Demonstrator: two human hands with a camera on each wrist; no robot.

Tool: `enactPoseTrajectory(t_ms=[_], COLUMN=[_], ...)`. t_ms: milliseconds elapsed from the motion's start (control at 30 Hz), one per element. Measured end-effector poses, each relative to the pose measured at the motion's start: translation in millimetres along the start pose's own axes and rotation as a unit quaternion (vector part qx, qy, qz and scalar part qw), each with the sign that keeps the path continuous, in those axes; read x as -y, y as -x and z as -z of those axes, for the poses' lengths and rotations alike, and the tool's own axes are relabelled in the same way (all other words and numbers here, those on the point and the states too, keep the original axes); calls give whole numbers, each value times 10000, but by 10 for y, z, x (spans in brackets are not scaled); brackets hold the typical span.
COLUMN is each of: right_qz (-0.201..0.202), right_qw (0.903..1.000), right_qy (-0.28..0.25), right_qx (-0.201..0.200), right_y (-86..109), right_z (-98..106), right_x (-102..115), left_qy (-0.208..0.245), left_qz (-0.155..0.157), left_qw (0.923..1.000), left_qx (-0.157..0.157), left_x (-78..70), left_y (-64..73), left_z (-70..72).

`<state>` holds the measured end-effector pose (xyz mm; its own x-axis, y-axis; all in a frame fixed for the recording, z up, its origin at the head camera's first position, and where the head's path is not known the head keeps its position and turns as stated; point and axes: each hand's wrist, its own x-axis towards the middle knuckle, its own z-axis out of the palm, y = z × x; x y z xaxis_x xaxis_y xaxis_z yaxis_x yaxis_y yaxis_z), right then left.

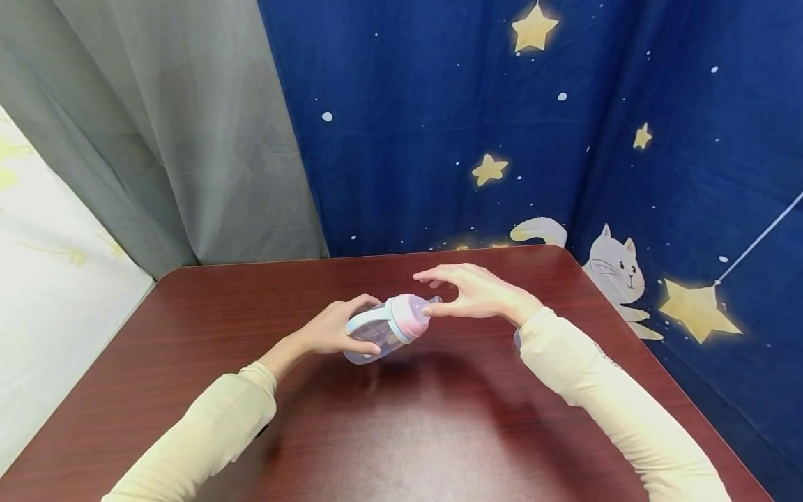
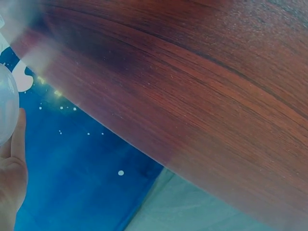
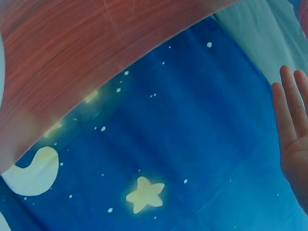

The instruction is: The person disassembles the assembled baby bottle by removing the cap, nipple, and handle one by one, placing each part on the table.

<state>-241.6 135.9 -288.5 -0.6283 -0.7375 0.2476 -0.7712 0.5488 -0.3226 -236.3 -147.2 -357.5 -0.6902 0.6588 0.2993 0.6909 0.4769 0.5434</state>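
Tilted over the middle of the table is a clear baby bottle (image 1: 390, 339) with a pale blue handle and a pink collar (image 1: 410, 317). Its translucent tip points right, toward my right hand. My left hand (image 1: 329, 332) grips the bottle's body from the left, thumb in front and fingers behind. The left wrist view catches only the rounded clear end of the bottle and part of that hand (image 2: 12, 178) at its left edge. My right hand (image 1: 475, 289) hovers at the tip with fingers extended, the thumb overlapping the tip. In the right wrist view its fingers (image 3: 287, 106) look straight.
A dark red-brown wooden table (image 1: 251, 307) lies beneath both hands, its far edge just beyond them. Behind it hang a grey curtain (image 1: 219, 139) and a blue curtain (image 1: 408, 139) with stars and a cat. White fabric (image 1: 50, 314) borders the left side.
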Motion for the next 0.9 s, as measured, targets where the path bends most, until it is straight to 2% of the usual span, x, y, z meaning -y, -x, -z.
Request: enactPoseTrajectory(t_ms=[267,467,667,900], right_qz=[168,153,68,214], right_qw=[9998,9997,9997,9994], right_qy=[11,105,-48,-250], right_qx=[79,145,219,92], right_y=[-55,-63,-64,-61], right_z=[-86,-141,-162,-204], right_x=[39,65,116,116], left_qy=[-24,-50,-35,-51], left_qz=[4,-107,-95,-99], left_qw=[10000,9999,9999,9999], left_qx=[-14,-100,-103,-130], left_x=[-10,-18,-14,-26], left_y=[-11,-17,-21,-29], left_z=[-1,0,1,4])
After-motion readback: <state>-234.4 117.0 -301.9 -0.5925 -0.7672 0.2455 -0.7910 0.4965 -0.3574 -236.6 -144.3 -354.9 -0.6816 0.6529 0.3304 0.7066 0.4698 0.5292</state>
